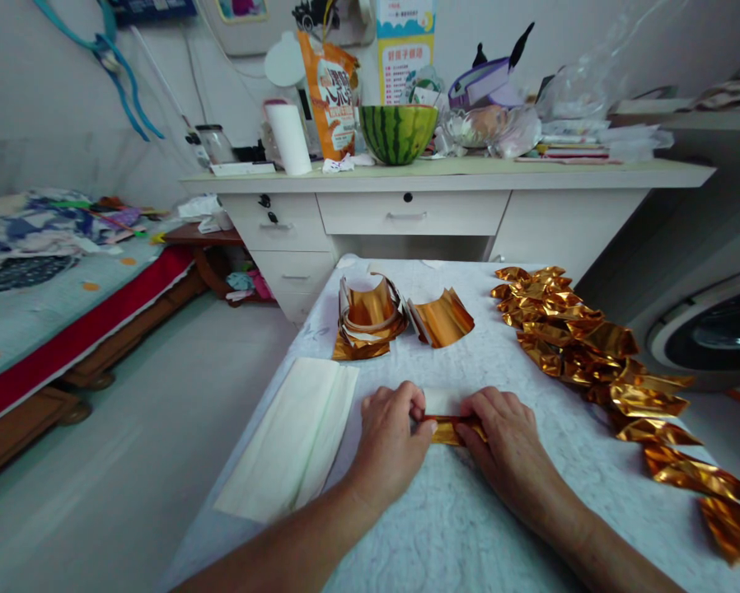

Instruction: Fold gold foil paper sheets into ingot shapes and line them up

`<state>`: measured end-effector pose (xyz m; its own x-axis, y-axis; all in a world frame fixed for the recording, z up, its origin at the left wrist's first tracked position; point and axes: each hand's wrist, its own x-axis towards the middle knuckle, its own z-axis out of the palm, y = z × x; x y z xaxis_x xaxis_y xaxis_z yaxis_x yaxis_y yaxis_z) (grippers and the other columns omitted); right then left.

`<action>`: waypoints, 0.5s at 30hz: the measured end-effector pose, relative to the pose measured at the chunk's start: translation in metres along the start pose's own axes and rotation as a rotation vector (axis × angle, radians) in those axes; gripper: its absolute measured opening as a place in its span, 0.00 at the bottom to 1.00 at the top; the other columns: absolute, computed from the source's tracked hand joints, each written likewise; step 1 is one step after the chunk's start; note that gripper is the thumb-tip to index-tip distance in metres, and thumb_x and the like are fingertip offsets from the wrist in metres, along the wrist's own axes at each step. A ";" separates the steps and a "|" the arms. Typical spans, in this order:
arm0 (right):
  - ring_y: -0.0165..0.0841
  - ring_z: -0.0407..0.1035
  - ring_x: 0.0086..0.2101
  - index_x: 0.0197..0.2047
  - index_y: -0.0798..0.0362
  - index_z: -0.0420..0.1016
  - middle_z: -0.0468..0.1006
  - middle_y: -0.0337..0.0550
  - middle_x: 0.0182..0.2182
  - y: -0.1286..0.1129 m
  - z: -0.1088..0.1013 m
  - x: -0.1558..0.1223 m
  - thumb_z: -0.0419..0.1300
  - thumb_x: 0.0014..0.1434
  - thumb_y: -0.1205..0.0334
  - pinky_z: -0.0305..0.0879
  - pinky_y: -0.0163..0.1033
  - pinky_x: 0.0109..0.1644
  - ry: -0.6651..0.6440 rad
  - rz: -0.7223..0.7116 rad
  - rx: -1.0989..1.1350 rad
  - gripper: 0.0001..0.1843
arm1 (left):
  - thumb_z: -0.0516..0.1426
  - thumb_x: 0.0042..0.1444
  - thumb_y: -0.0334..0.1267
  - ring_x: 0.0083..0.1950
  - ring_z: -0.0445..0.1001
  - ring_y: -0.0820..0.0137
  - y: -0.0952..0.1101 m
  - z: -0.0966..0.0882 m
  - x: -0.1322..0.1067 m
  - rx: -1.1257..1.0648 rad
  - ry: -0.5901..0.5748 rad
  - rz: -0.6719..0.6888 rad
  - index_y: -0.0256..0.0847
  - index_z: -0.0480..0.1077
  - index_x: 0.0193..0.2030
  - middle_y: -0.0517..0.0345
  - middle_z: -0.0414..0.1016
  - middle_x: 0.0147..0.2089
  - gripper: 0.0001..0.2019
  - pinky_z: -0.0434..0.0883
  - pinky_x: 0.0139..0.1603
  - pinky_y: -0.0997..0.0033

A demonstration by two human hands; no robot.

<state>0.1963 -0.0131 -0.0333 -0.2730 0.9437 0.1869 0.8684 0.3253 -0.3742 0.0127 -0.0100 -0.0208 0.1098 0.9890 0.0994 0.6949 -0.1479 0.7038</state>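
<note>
A small sheet of gold foil paper point(445, 432) with a pale backing lies on the cloth-covered table, partly folded over. My left hand point(395, 432) pinches its left end between thumb and fingers. At the right end, my right hand point(499, 436) presses and grips the fold with its thumb and curled fingers. Beyond my hands stands a curled stack of gold foil sheets point(370, 317), and beside it a smaller curved bunch of foil sheets point(442, 319). Folded gold foil pieces point(592, 346) lie in a long row along the right side.
A pale folded paper sheet point(292, 436) lies at the table's left edge. Behind is a white desk point(413, 216) bearing a cut watermelon point(398, 134), an orange snack bag point(333, 99) and a paper roll point(288, 138). A bed point(79, 329) stands left, a washing machine point(685, 247) right.
</note>
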 end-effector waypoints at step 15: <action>0.39 0.63 0.35 0.33 0.50 0.71 0.72 0.42 0.33 -0.002 0.002 0.004 0.55 0.63 0.66 0.54 0.43 0.38 0.006 0.034 -0.046 0.06 | 0.59 0.50 0.25 0.41 0.70 0.66 -0.002 0.009 -0.002 -0.073 0.077 0.016 0.45 0.58 0.56 0.64 0.71 0.34 0.27 0.62 0.52 0.60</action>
<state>0.1923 -0.0099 -0.0335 -0.2408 0.9538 0.1799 0.8953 0.2898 -0.3383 0.0173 -0.0117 -0.0291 0.0631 0.9847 0.1627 0.6392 -0.1651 0.7511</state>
